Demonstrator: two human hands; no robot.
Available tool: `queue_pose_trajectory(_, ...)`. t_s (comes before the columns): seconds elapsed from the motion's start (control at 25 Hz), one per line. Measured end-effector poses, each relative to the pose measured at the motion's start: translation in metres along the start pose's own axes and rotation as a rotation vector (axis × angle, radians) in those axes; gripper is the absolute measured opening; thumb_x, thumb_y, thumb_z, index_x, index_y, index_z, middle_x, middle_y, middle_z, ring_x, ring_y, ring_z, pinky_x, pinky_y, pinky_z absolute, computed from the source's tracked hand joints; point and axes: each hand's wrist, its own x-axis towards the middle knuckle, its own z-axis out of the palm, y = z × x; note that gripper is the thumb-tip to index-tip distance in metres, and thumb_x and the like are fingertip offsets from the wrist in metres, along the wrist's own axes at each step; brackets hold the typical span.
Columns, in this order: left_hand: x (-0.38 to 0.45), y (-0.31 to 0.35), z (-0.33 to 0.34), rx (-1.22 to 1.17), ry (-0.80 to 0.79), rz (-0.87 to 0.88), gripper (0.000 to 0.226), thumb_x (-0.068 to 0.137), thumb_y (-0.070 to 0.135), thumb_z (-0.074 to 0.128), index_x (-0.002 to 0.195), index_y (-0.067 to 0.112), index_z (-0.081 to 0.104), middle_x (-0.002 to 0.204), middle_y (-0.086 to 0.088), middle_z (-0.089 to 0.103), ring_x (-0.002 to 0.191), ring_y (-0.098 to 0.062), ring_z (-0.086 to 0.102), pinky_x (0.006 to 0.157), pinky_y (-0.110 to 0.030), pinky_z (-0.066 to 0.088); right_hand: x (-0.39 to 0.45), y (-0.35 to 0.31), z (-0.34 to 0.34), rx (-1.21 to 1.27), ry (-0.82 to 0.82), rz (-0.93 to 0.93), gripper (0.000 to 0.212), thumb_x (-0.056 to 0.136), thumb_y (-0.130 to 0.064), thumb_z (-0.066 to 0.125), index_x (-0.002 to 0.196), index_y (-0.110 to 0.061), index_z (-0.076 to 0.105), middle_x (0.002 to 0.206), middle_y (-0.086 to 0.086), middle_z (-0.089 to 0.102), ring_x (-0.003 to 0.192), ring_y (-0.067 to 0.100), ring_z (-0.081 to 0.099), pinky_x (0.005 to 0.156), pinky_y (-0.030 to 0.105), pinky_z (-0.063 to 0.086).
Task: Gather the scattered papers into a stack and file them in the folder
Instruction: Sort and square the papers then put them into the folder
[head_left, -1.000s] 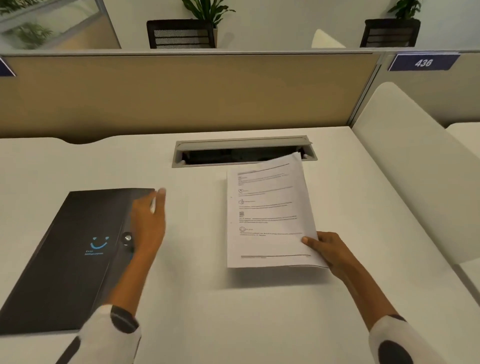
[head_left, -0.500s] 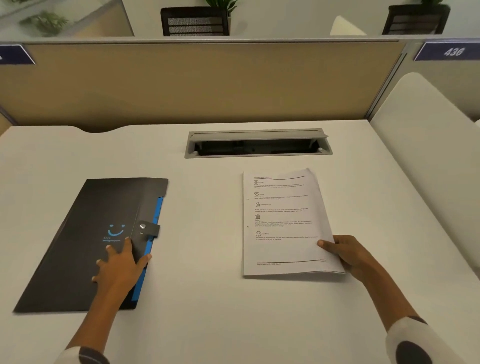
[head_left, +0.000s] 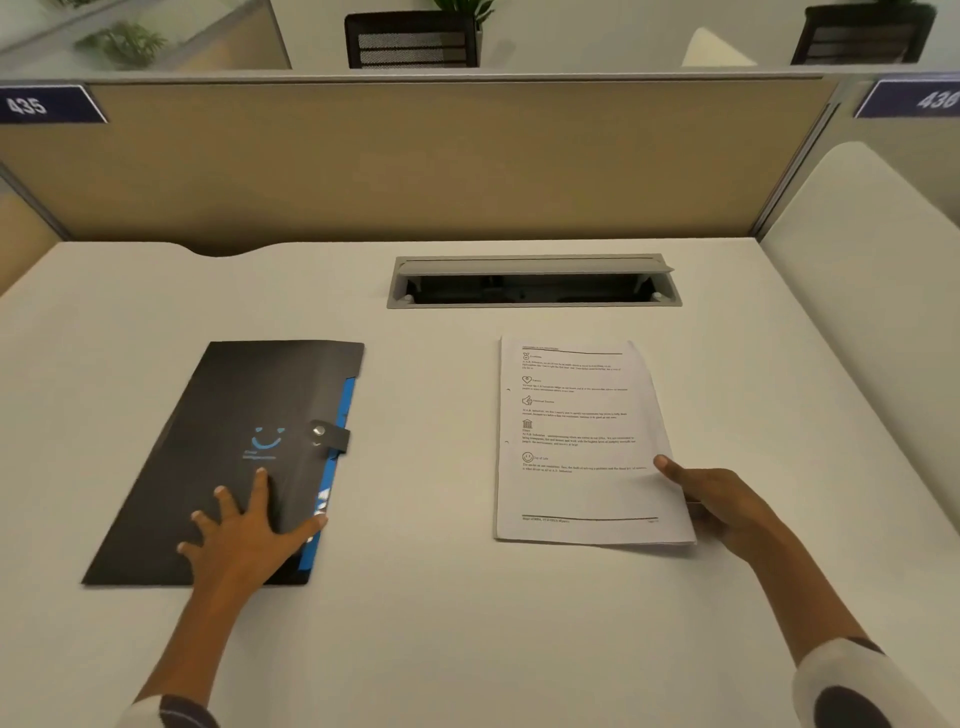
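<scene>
Pressing hand: left hand (head_left: 244, 535), fingers spread flat on folder (head_left: 228, 447), lower left
Right hand (head_left: 722, 506): grip pinching papers (head_left: 582, 441), lower right

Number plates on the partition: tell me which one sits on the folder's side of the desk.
The plate reading 435, at the far left above the black folder. The other plate, 436, sits at the far right, past the paper stack.
</scene>
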Motion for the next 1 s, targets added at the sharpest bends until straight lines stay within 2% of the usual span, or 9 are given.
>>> queue_pose_trajectory(0.2,-0.017,0.045,0.018,0.071,-0.053,0.063,0.103,0.071,0.076,0.042,0.145,0.021,-0.004,0.153,-0.023,-0.010,0.136,-0.050,-0.003,0.106,-0.063,0.008,-0.001,-0.001,-0.005,0.132,-0.067,0.111,0.027,0.083,-0.023,0.066,0.095,0.000,0.062,0.080,0.016,0.074,0.071,0.027,0.071,0.051,0.030,0.057)
queue_pose_trajectory(0.32,-0.027,0.071,0.017,0.146,0.010,0.091,0.079,0.082,0.059,0.045,0.139,0.011,0.023,0.147,-0.025,0.022,0.130,-0.045,0.029,0.102,-0.052,0.032,-0.002,-0.003,-0.009,0.127,-0.088,0.146,0.020,0.086,-0.013,0.062,0.095,0.005,0.061,0.072,0.014,0.075,0.062,0.025,0.072,0.048,0.031,0.058)
queue_pose_trajectory(0.36,-0.031,0.076,0.016,0.143,0.078,0.143,0.056,0.086,0.048,0.046,0.123,0.007,0.041,0.130,-0.023,0.044,0.115,-0.037,0.048,0.088,-0.040,0.045,-0.002,-0.003,-0.009,0.108,-0.087,0.139,0.022,0.085,-0.009,0.062,0.098,0.009,0.061,0.074,0.016,0.074,0.062,0.025,0.072,0.051,0.032,0.059)
queue_pose_trajectory(0.44,-0.039,0.085,0.009,0.066,0.207,0.246,0.017,0.090,0.024,0.043,0.084,0.009,0.047,0.086,-0.011,0.055,0.076,-0.025,0.056,0.059,-0.026,0.039,0.001,-0.001,-0.009,0.053,-0.065,0.107,0.026,0.082,-0.001,0.064,0.100,0.017,0.059,0.075,0.018,0.072,0.063,0.027,0.070,0.054,0.033,0.060)
queue_pose_trajectory(0.64,-0.040,0.092,-0.011,0.228,0.266,0.348,0.006,0.089,0.009,0.052,0.092,0.006,0.056,0.081,-0.012,0.066,0.072,-0.027,0.065,0.064,-0.029,0.051,0.000,0.004,-0.006,0.064,-0.026,0.071,0.005,0.081,0.005,0.062,0.085,0.004,0.065,0.061,0.007,0.073,0.053,0.018,0.070,0.046,0.023,0.055)
queue_pose_trajectory(0.72,-0.042,0.097,-0.001,0.313,0.263,0.372,0.019,0.064,0.003,0.076,0.077,0.003,0.064,0.059,-0.012,0.065,0.048,-0.028,0.063,0.045,-0.028,0.049,-0.001,0.008,-0.006,0.095,-0.026,0.082,0.006,0.081,0.004,0.062,0.086,0.004,0.066,0.065,0.009,0.074,0.056,0.020,0.071,0.047,0.024,0.056)
queue_pose_trajectory(0.8,-0.052,0.107,0.019,0.389,0.250,0.373,0.034,0.047,0.006,0.084,0.077,0.004,0.069,0.055,-0.010,0.065,0.040,-0.025,0.061,0.037,-0.024,0.045,-0.002,0.009,-0.006,0.107,-0.034,0.094,0.007,0.082,0.003,0.063,0.088,0.003,0.066,0.069,0.010,0.075,0.059,0.021,0.072,0.048,0.024,0.056)
queue_pose_trajectory(0.92,-0.063,0.134,0.039,0.414,0.152,0.371,0.033,0.082,0.011,0.058,0.115,0.007,0.058,0.099,-0.012,0.069,0.076,-0.020,0.069,0.061,-0.026,0.053,-0.006,0.008,-0.005,0.105,-0.041,0.091,0.005,0.083,0.002,0.062,0.086,0.003,0.066,0.067,0.009,0.075,0.058,0.020,0.072,0.047,0.025,0.056)
queue_pose_trajectory(1.0,-0.066,0.146,0.043,0.344,0.221,0.423,0.017,0.079,0.019,0.066,0.094,0.012,0.067,0.084,-0.010,0.070,0.062,-0.018,0.067,0.050,-0.026,0.050,-0.005,0.006,-0.006,0.089,-0.031,0.087,0.005,0.083,0.002,0.062,0.086,0.004,0.066,0.066,0.009,0.074,0.057,0.020,0.071,0.047,0.026,0.056)
